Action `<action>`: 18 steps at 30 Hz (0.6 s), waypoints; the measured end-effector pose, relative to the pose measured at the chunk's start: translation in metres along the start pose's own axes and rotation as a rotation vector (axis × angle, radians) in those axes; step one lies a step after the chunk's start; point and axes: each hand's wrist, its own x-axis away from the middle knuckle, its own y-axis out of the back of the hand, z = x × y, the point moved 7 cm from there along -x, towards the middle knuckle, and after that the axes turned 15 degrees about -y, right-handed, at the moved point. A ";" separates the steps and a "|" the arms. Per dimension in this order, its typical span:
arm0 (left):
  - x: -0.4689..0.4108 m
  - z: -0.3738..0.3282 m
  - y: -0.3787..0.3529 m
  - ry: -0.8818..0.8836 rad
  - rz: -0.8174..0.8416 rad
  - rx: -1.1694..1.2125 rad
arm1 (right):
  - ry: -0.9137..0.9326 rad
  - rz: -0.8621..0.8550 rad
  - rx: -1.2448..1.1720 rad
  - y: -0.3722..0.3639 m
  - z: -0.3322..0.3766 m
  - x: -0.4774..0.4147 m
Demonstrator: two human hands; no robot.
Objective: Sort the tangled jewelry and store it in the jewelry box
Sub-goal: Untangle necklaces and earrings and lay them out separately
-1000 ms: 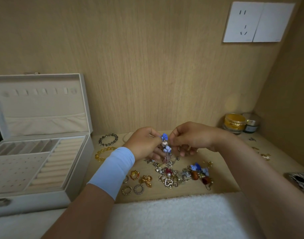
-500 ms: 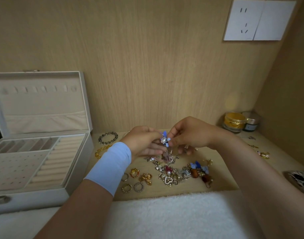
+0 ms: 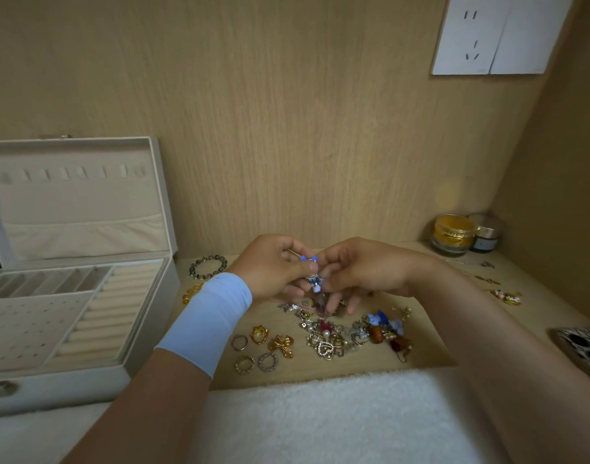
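We pinch the blue-bead charm (image 3: 315,283) between left hand (image 3: 273,266) and right hand (image 3: 364,270), apparently untangling it; next probably a gentle pull apart.

Two arms in shot, and one piece of clothing to call: a pale blue band (image 3: 206,321) on the left wrist. It's a wide, smooth tube of soft cloth, plain, one flat colour, snug all round. Its far edge sits right at the base of the left hand (image 3: 270,266); its near edge runs straight across the left forearm (image 3: 146,406), which is bare from there on. On the other side, the right hand (image 3: 364,269) and right forearm (image 3: 488,346) are bare all the way to the frame edge. Fingers on both hands are uncovered.
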 end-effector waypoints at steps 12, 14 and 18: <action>-0.002 0.003 0.010 -0.024 -0.021 -0.188 | 0.053 -0.261 0.154 0.016 0.008 0.001; -0.002 0.004 0.011 -0.031 -0.027 -0.202 | 0.071 -0.268 0.146 0.017 0.009 0.003; -0.004 0.006 0.011 -0.034 -0.030 -0.235 | 0.074 -0.223 0.155 0.013 0.010 0.005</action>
